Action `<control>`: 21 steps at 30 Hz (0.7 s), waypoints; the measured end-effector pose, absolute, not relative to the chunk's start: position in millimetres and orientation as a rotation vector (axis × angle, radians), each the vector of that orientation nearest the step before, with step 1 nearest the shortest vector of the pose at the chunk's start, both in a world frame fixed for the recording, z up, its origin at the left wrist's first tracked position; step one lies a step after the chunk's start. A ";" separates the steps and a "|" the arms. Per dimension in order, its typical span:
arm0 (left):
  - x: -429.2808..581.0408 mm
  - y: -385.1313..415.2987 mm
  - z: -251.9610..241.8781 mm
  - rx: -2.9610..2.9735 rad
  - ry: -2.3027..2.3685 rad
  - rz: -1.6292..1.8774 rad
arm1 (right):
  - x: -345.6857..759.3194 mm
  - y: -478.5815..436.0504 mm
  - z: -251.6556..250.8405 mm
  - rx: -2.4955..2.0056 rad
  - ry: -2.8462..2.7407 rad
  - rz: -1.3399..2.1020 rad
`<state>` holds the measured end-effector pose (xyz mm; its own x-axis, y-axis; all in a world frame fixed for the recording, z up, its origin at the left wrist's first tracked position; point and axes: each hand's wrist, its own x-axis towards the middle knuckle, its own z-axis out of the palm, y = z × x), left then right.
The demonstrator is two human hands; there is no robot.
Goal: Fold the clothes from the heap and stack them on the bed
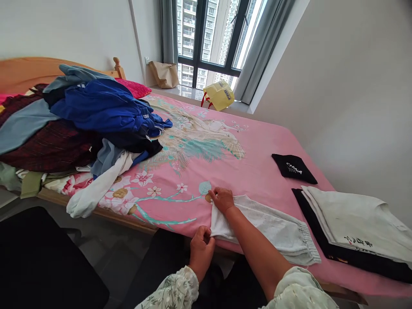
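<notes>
A pair of white pants point(267, 223) lies folded lengthwise along the near edge of the bed, its gathered elastic waistband toward the right. My left hand point(202, 251) pinches the near corner of the left end, just beyond the mattress edge. At the far corner of that same end, my right hand point(222, 199) is closed, fingertips on the cloth, and its forearm passes over the pants. Some of the fabric is hidden under that arm.
Right of the pants lies a stack of folded shirts point(360, 214), with a folded black garment point(293, 168) behind it. A large heap of loose clothes point(96, 111) covers the bed's left side. A yellow bag point(219, 95) and a brown paper bag point(164, 74) stand by the window.
</notes>
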<state>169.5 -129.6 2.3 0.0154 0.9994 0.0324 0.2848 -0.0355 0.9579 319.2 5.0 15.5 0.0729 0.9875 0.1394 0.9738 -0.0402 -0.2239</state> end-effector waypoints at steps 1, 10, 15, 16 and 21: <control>169.1 -130.9 2.8 1.444 1.388 1.082 | 319.9 5.6 16.6 -2.084 -1.997 0.088; 165.6 -119.8 20.3 1.296 1.338 0.913 | 318.9 7.6 17.1 -2.118 -1.946 0.061; 176.4 -85.6 25.4 1.337 1.286 0.646 | 320.3 6.6 18.0 -2.093 -1.904 0.081; 177.2 -84.6 23.7 1.342 1.272 0.590 | 320.4 6.6 17.3 -2.087 -1.891 0.091; 166.2 -108.6 5.4 1.307 1.274 0.386 | 315.9 10.9 10.9 -2.004 -1.787 0.183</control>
<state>166.2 -108.6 5.4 0.3428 0.8154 -0.4665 0.4193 0.3116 0.8527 315.9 10.9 10.9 0.1536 0.9691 0.1929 0.9099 -0.0625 -0.4101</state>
